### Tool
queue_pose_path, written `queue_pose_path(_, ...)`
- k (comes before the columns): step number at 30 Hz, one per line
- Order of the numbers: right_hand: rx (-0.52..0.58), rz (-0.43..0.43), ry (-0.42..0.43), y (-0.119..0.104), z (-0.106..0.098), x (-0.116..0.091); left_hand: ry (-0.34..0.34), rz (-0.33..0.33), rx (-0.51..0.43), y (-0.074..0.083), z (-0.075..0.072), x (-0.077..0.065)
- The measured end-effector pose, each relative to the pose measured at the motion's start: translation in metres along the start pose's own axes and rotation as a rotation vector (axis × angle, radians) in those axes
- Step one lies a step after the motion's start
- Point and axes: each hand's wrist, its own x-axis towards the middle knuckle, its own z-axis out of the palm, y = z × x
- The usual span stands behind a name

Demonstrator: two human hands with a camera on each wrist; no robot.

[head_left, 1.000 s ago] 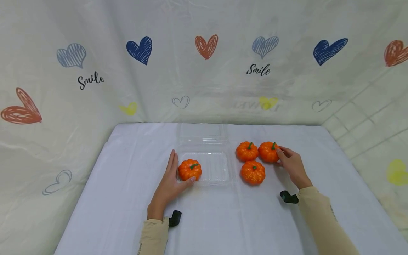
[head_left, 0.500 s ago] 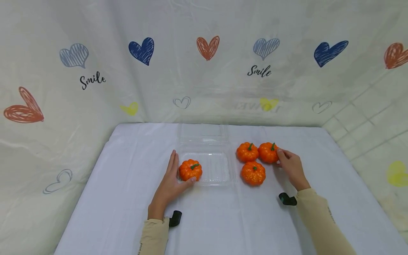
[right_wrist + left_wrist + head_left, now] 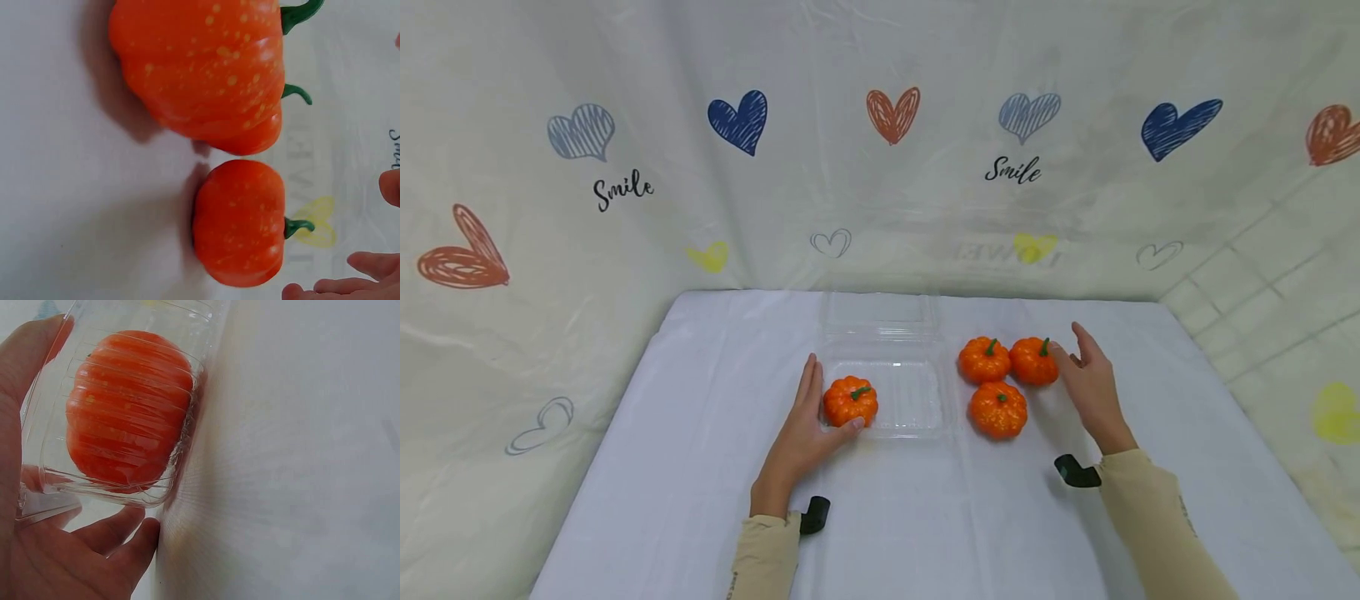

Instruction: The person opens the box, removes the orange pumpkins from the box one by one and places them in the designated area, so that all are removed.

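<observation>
A clear plastic clamshell container (image 3: 912,396) lies opened out, its lid (image 3: 880,312) laid back toward the wall. Inside its left part sits one small orange pumpkin (image 3: 850,402), seen through the ribbed wall in the left wrist view. My left hand (image 3: 801,437) rests on the container's near left corner, straight fingers along the left side and thumb at the front rim. To the right stand three more pumpkins: back left (image 3: 984,360), back right (image 3: 1034,361) and front (image 3: 998,410). Beside the back right pumpkin is my right hand (image 3: 1092,392), fingers spread and holding nothing.
A white cloth (image 3: 700,467) covers the table. Behind it rises a pale curtain (image 3: 820,183) printed with hearts and "Smile". A black wrist mount (image 3: 1077,472) juts inward from the right wrist, another mount (image 3: 815,515) from the left.
My right hand, which held the back right pumpkin, has let go and spread its fingers. The pumpkins and my left hand keep their places; the head view shifts slightly.
</observation>
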Motion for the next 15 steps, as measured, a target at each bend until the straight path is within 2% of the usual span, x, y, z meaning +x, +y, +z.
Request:
queue_pose_path(7,0.071,-0.139,-0.066,-0.023,0.014,-0.011,0.007,-0.001,0.011,-0.001,-0.001,-0.001)
queue_pose_path(15,0.1,-0.179,-0.137,-0.048,0.039,-0.024,0.007,0.004,0.015,-0.002,-0.001,-0.001)
